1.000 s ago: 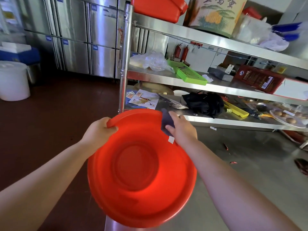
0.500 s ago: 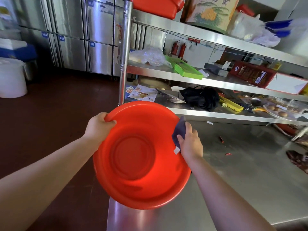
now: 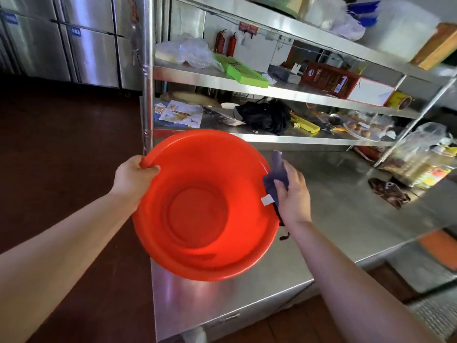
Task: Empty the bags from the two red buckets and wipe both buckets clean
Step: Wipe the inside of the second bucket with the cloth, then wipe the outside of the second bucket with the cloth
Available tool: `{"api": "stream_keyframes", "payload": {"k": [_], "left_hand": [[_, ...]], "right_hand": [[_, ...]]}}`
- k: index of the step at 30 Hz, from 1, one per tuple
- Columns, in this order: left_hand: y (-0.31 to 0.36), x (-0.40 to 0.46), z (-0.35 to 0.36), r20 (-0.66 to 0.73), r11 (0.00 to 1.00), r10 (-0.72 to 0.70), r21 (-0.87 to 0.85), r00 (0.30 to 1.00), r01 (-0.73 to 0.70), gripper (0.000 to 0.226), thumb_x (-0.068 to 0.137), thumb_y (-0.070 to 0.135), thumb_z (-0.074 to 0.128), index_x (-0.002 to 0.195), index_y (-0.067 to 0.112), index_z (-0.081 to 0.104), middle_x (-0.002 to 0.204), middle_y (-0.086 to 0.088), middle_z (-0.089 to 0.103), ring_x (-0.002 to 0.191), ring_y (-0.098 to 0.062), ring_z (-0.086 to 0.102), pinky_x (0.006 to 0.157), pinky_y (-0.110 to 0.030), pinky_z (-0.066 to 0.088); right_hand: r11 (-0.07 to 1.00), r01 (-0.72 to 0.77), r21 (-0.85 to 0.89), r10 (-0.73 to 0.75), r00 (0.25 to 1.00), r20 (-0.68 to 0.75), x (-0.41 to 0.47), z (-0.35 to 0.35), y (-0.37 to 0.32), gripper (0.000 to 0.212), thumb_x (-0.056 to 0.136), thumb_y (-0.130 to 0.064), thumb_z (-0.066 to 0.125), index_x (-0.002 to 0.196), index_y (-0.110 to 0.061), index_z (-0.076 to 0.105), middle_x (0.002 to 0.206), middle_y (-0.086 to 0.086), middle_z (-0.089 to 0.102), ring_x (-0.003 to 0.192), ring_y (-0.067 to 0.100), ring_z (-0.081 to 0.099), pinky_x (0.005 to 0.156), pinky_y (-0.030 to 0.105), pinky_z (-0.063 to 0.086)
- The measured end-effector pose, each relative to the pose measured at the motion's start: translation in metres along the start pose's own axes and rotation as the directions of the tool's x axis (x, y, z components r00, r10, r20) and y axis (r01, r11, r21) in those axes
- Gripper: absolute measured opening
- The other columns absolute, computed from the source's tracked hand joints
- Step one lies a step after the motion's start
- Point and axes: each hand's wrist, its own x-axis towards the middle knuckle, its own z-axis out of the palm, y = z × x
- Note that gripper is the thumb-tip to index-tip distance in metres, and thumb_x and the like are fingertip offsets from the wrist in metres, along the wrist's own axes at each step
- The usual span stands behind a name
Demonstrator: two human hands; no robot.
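While left hand grips red bucket rim, right hand presses clutched dark cloth on opposite rim

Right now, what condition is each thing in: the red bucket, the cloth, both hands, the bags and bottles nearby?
Red bucket: empty inside, tilted toward the camera, held up.
Left hand: fingers gripping the bucket's left rim.
Right hand: holding the cloth against the right rim.
Dark cloth: bunched, white tag showing.
Black bag: crumpled on the lower shelf.
Oil bottles: standing, wrapped in clear plastic.
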Motion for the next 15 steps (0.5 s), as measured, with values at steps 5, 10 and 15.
{"api": "stream_keyframes", "payload": {"k": [5,10,15], "left_hand": [[0.002,0.009,0.006,-0.091,0.993,-0.12,-0.019,0.989,0.119,0.018,0.081,0.03,0.066,0.096,0.02,0.063,0.078,0.001,0.061,0.076,-0.023,0.061,0.078,-0.038,0.053],[0.008,0.006,0.017,-0.166,0.959,-0.266,-0.149,0.95,0.242,0.037,0.085,0.024,0.065,0.116,0.007,0.057,0.082,-0.005,0.056,0.075,-0.023,0.054,0.072,-0.033,0.044],[0.011,-0.004,0.041,-0.054,0.903,-0.401,-0.194,0.915,0.384,0.044,0.095,0.023,0.052,0.131,-0.002,0.047,0.125,-0.022,0.056,0.115,-0.036,0.055,0.091,-0.041,0.046]], "right_hand": [[0.997,-0.057,-0.045,0.067,0.967,0.246,-0.044,-0.001,0.01,0.043,0.09,-0.003,0.052,0.129,-0.02,0.052,0.128,0.005,0.054,0.111,0.024,0.054,0.081,0.018,0.034],[0.991,-0.132,0.03,0.123,0.97,0.211,-0.059,0.002,0.01,0.024,0.093,-0.012,0.054,0.117,-0.009,0.053,0.096,0.01,0.064,0.089,0.032,0.059,0.062,0.024,0.027],[0.965,-0.167,0.201,0.128,0.973,0.193,-0.034,-0.015,0.0,0.022,0.093,-0.015,0.054,0.115,-0.022,0.055,0.089,-0.008,0.062,0.084,0.016,0.058,0.064,0.021,0.036]]}}
